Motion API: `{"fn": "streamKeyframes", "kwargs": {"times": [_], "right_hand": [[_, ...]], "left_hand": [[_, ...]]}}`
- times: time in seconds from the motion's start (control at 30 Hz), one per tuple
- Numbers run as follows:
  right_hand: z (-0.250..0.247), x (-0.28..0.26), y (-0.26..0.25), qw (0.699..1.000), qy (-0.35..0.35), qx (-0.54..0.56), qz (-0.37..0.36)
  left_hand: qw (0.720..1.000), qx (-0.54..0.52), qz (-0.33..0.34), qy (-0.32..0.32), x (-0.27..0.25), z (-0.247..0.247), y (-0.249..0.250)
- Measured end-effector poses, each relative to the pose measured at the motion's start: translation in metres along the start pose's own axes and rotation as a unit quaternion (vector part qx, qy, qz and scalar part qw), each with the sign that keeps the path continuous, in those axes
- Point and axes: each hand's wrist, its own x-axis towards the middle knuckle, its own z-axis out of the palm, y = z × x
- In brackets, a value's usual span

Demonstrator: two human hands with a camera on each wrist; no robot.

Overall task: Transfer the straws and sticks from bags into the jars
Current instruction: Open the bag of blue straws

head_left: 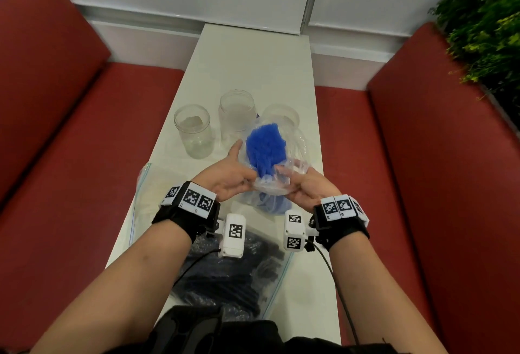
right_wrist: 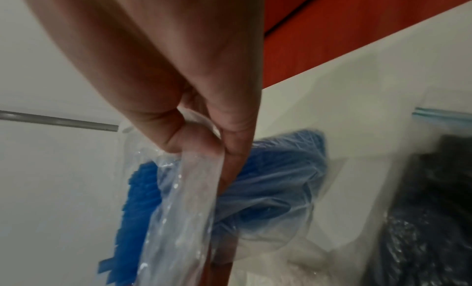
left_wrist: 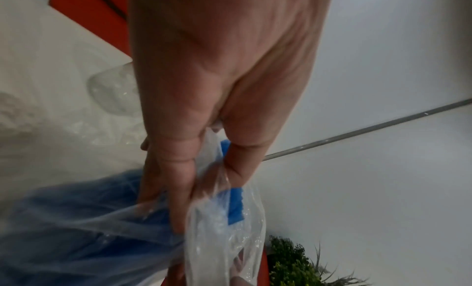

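Head view: a long white worktop (head_left: 253,66) is seen running away from the person, flanked on both sides by red upholstered benches (head_left: 422,156), with a green plant (head_left: 484,24) at the far right and a pale wall behind.

On the near end of the worktop, under the forearms, a zip bag of dark straws (head_left: 233,274) is laid flat. A second zip bag with pale contents (head_left: 152,193) is laid at the left edge; what it holds cannot be made out.

Above the middle of the worktop a clear bag of blue straws (head_left: 270,182) is held up between both hands. The blue straws (head_left: 266,148) are seen standing out of its open mouth, tips toward the jars, while the bag's lower part hangs down toward the worktop.

Three clear jars are stood upright in a row beyond the hands: the left jar (head_left: 193,131), the middle jar (head_left: 237,117) and the right jar (head_left: 281,117), the last partly hidden behind the held bag. All appear empty.

The left hand (head_left: 229,174) is closed on the bag's left rim, plastic being pinched between thumb and fingers (left_wrist: 178,169). The right hand (head_left: 305,186) is closed on the right rim, the film being pinched the same way in the right wrist view (right_wrist: 199,145).
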Motion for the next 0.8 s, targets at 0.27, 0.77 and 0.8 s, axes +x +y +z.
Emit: {"fn": "streamKeyframes", "kwargs": {"times": [0.27, 0.77, 0.8], "right_hand": [[-0.013, 0.008, 0.009, 0.906, 0.258, -0.292, -0.162], [-0.024, 0.022, 0.024, 0.886, 0.110, -0.412, -0.183], [-0.027, 0.023, 0.024, 0.892, 0.101, -0.409, -0.166]], "left_hand": [[0.987, 0.143, 0.000, 0.074, 0.003, -0.017, -0.013], [0.945, 0.312, 0.095, -0.039, 0.021, -0.029, -0.011], [0.943, 0.321, 0.081, -0.045, 0.022, -0.029, -0.011]]}}
